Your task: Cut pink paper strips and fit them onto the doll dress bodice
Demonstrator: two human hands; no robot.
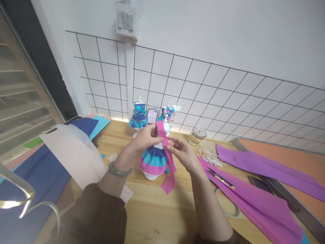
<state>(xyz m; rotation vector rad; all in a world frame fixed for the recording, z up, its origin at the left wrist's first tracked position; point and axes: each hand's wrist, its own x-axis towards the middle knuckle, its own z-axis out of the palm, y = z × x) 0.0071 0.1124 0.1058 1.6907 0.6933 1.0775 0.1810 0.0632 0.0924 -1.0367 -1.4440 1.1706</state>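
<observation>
A small white dress form stands on the wooden table in front of me, wearing a tiered skirt of navy, turquoise and pink. Across its upper body runs a long pink strip, whose lower end hangs down past the skirt's right side. My left hand pinches this strip near the form's chest, thumb on its left edge. Lower on the right edge, my right hand grips it between thumb and fingers. Part of the form's body is hidden behind the strip and my left hand.
Behind stand a dressed form, a timer display and more small forms. A glass cup is at the back. Right lie pink sheets, thread snips, a tape roll and purple material. Left are blue sheets.
</observation>
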